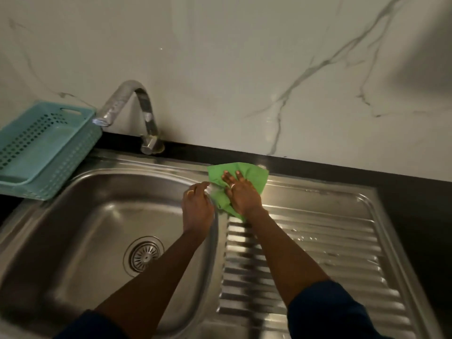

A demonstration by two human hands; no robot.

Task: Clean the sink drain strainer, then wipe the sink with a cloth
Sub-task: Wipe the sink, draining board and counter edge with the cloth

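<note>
A green cloth (pixel 254 173) lies spread on the far rim of the steel sink (pixel 102 216), between the basin and the ribbed drainboard (pixel 305 253). My right hand (pixel 242 192) presses flat on the cloth with its fingers spread. My left hand (pixel 197 209) sits at the basin's right rim and pinches the cloth's left edge. The round drain strainer (pixel 144 255) sits in the basin floor, in its hole, partly behind my left forearm.
A curved chrome tap (pixel 137 111) stands at the back, its spout turned left over a teal perforated plastic basket (pixel 46 148) resting on the sink's left corner. A white marble wall rises behind a black counter strip (pixel 342 172). Water drops shine on the drainboard.
</note>
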